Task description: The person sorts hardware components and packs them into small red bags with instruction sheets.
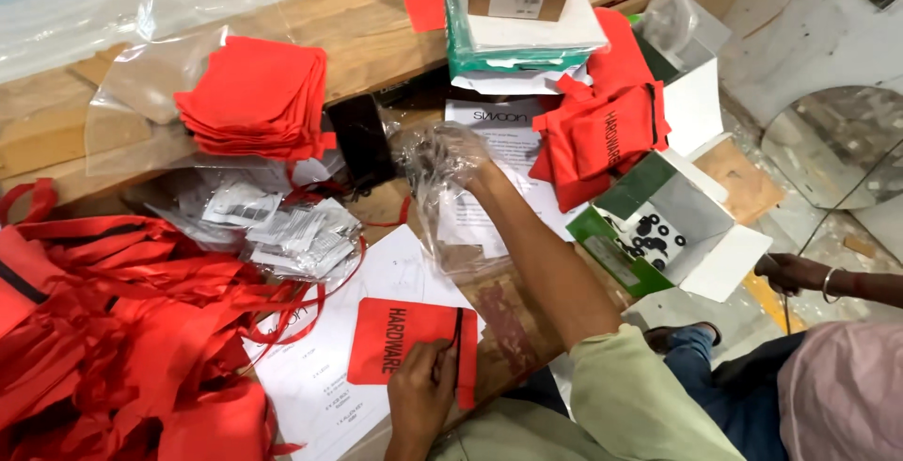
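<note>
The left hand (420, 397) pinches a red pouch (403, 339) by its near edge, flat on white sheets (324, 381). Beyond it, the right hand (461, 155) is closed on a clear bag (442, 193); a box (658, 226) of black rings lies right of that.

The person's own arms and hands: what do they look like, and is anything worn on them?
Both hands are bare, with no gloves, rings or watch visible. The right arm wears a pale green sleeve pushed up near the elbow, leaving the forearm uncovered. The left hand shows bare to the wrist; its sleeve is out of frame.
</note>
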